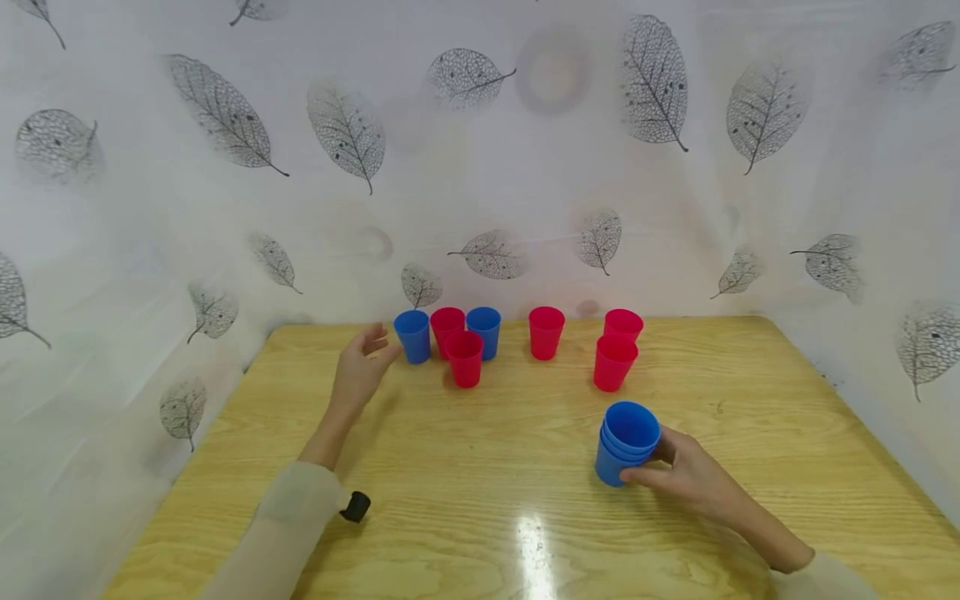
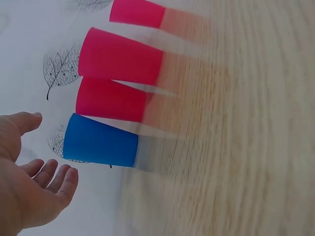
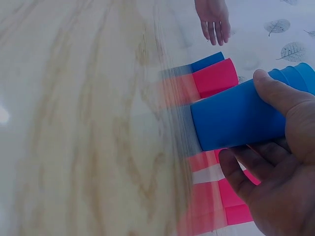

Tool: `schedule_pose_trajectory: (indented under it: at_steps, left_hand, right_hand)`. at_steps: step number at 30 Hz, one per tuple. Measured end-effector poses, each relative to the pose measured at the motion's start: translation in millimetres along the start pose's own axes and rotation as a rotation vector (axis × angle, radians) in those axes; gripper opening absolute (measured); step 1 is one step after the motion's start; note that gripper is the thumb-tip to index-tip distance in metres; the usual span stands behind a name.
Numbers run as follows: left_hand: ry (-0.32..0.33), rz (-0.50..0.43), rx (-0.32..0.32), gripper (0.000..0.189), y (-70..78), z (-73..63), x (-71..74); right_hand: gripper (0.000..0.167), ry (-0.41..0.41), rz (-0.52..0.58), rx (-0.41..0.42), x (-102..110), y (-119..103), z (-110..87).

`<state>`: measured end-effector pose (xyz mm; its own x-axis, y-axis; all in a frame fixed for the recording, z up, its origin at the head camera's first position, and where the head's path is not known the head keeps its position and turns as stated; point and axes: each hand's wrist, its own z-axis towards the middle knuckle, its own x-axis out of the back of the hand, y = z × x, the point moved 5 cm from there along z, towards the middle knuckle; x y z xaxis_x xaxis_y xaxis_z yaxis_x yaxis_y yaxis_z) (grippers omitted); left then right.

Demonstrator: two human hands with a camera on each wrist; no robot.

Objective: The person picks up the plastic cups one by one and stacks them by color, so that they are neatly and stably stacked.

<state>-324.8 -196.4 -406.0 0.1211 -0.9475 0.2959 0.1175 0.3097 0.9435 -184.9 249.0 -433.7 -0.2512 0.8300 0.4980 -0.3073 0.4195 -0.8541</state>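
Observation:
My right hand [image 1: 690, 475] grips a stack of nested blue cups [image 1: 617, 463] from its right side, thumb on the near side. Three rims show in the head view, and the stack stands upright at the right front of the table. At the left back, my left hand [image 1: 358, 373] is held with loosely bent fingers beside a blue cup [image 1: 413, 339]. In the left wrist view that hand [image 2: 34, 191] holds nothing, and a gap shows between its fingers and the blue cup [image 2: 101, 141].
Right of that cup stand a red cup [image 1: 447, 322], another blue cup [image 1: 486, 333] and a red cup [image 1: 465, 361] before them. A red cup [image 1: 546, 333] stands alone; two more, one front [image 1: 615, 365], one behind [image 1: 624, 322], stand further right. A leaf-patterned sheet [image 1: 480, 167] hangs behind the wooden table [image 1: 465, 467].

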Motion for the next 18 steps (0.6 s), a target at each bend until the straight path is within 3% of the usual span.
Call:
schedule_pose_trajectory:
  at_steps: [9,18]
  left_hand:
    - [-0.025,0.021,0.031,0.074,-8.4,20.9,-9.9]
    - [-0.098,0.052,0.06,0.086,-15.5,34.6,-23.0]
  right_hand:
    - [0.06,-0.007,-0.007,-0.021,0,0,0.9]
    - [0.06,0.002,-0.013,-0.019,0,1,0.0]
